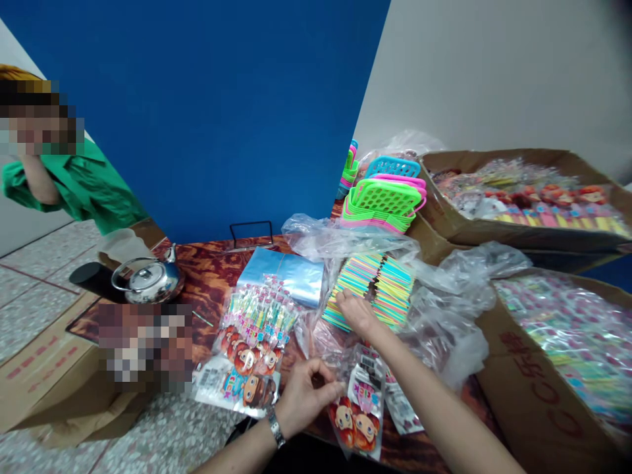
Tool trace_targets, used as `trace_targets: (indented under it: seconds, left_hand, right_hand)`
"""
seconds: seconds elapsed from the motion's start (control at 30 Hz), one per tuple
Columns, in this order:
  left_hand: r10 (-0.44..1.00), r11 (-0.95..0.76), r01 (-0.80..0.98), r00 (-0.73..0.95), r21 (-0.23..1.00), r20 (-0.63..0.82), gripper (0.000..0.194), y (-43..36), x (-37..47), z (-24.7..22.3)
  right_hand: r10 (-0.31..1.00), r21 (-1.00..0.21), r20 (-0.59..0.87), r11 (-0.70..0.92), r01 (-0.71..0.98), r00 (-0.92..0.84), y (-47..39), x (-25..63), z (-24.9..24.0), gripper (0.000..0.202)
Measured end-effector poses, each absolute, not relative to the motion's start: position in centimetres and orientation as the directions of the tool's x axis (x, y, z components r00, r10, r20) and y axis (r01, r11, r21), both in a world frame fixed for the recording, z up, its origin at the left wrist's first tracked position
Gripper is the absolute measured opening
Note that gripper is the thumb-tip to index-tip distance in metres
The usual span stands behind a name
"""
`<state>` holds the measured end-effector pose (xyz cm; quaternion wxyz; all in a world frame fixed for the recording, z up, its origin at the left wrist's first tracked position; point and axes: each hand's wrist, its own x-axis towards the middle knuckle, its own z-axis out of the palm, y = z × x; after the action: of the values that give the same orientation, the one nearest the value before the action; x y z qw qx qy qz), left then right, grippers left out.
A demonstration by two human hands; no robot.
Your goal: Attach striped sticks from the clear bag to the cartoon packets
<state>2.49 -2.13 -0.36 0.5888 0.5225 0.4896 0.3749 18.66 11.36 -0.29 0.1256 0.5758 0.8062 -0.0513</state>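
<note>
Sticks (351,275) lie under right fingers (342,298); left fingers (330,394) pinch a packet (359,415).

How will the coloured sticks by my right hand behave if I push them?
The coloured sticks are probably light, being so thin. They look fairly stiff, since most lie straight. Pushed, they would likely slide apart, as no band is visible around them.

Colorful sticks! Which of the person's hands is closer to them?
The right. The right hand is right at the colorful sticks, its fingers over their near side. The left hand is apart from them, closer to the person, pinching the edge of a printed packet.
</note>
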Motion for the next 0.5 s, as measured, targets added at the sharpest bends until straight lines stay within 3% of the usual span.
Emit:
trace_targets:
  seconds: [0.2,0.37,0.43,0.5]
  left_hand:
    - [0.958,0.181,0.072,0.213,0.981,-0.193,0.020,-2.0,2.3,-0.4]
    - [0.952,0.223,-0.009,0.219,0.975,-0.216,0.026,-1.9,2.1,-0.2]
    - [0.949,0.245,-0.062,0.222,0.968,-0.226,0.028,-1.8,2.0,-0.2]
    - [0.946,0.273,-0.151,0.222,0.950,-0.237,0.028,-1.6,1.9,-0.1]
  right_hand:
    - [0.949,-0.096,-0.137,0.273,0.957,-0.284,11.0,19.4,0.4,0.016]
    - [0.963,-0.320,-0.067,0.227,0.920,-0.261,9.7,20.1,1.0,0.019]
    - [0.967,-0.578,-0.031,0.188,0.794,-0.252,8.7,19.8,1.0,0.024]
    - [0.979,-0.881,0.000,0.098,0.463,-0.206,7.5,19.0,1.0,0.025]
